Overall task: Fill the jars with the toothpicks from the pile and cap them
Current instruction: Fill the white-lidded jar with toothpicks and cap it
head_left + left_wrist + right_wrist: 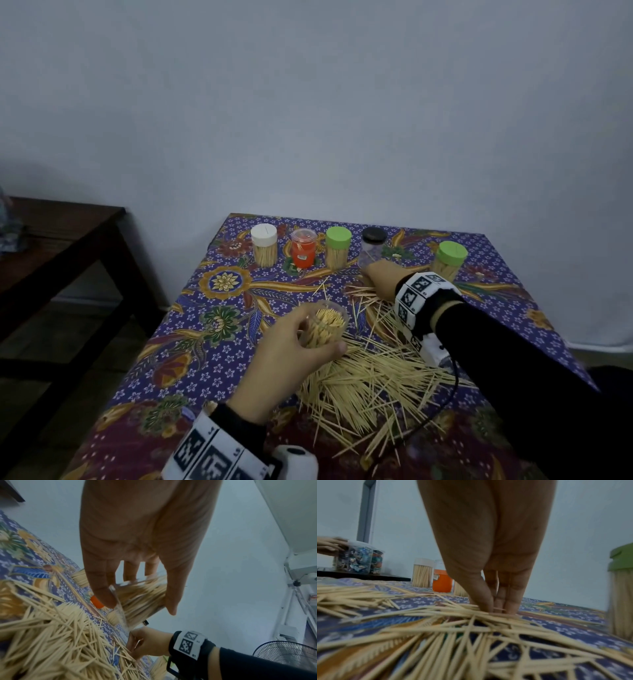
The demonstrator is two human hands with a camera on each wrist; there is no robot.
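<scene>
My left hand (318,334) grips an uncapped clear jar (330,320), partly full of toothpicks, just above the near-left edge of the toothpick pile (370,380). In the left wrist view the thumb and fingers of that hand (140,605) wrap the jar (142,595), which tilts. My right hand (380,275) reaches to the far end of the pile. There its thumb and fingertips (498,609) pinch a few toothpicks (481,613) against the cloth.
Along the back stand capped jars: white-capped (263,245), orange (303,248), green-capped (338,246), black-capped (373,243) and a second green-capped (450,260). The patterned tablecloth (219,335) ends at the left edge. A dark wooden table (51,246) stands to the left.
</scene>
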